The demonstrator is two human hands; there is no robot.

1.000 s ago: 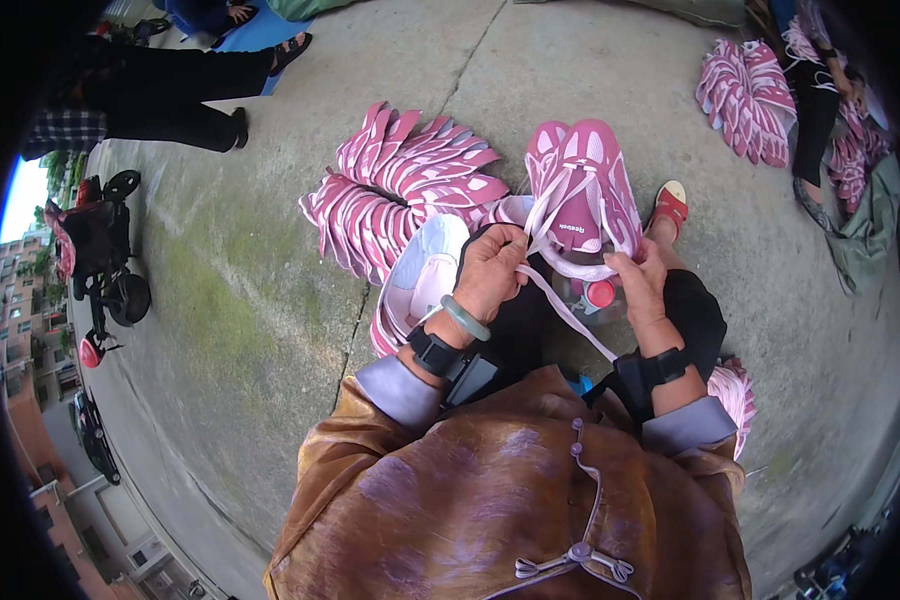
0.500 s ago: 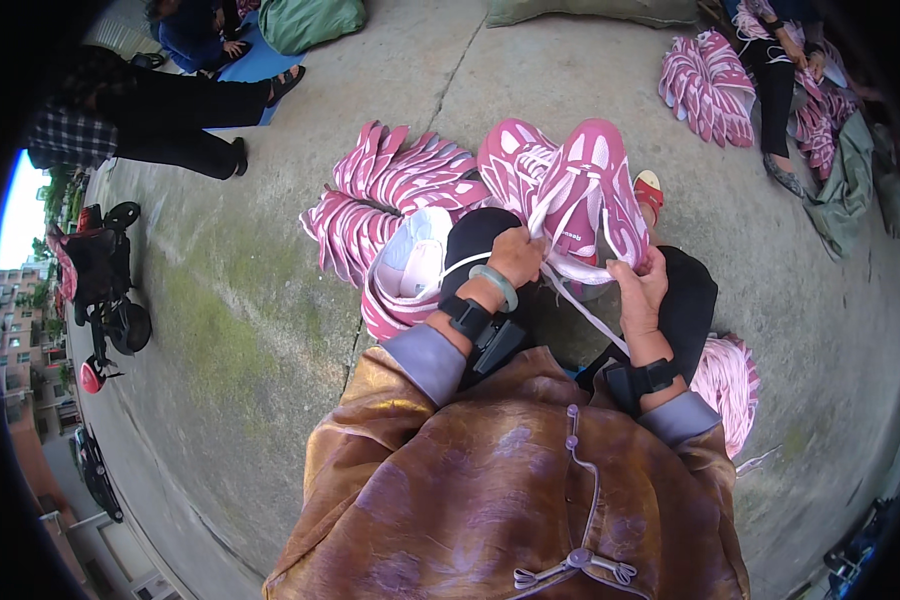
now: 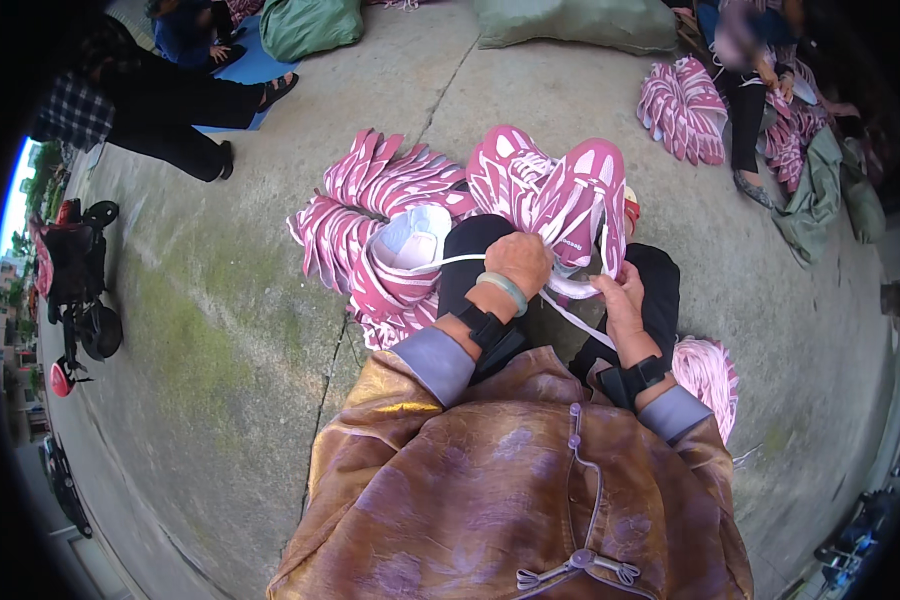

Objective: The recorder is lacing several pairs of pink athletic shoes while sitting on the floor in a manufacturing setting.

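1. Change vs 1 s ago: the bundle of pink shoe uppers point(image 3: 555, 190) sits closer in, now over the knees, w/ the white cord point(image 3: 450, 262) drawn taut across it. My read: cord is being pulled tight round the bundle, tying nearly underway.
2. Left hand point(image 3: 518, 262): fist closed round the cord, green bangle on wrist, knuckles up, touching the bundle's near edge.
3. Right hand point(image 3: 620, 300): fingers pinching the cord's other end just below the bundle; pinch itself partly hidden.
4. Counts: 1 bundle in hand; 1 big fanned pile of uppers point(image 3: 370, 215) on the concrete floor to the left, touching the knee; 1 pale insole-shaped piece point(image 3: 410, 238) atop it; 1 skein of pink cord point(image 3: 708, 378) by right elbow.
5. Further off: 1 more pile of uppers point(image 3: 682, 108) beside another person, top right; 2 green sacks point(image 3: 310, 25) at top edge.
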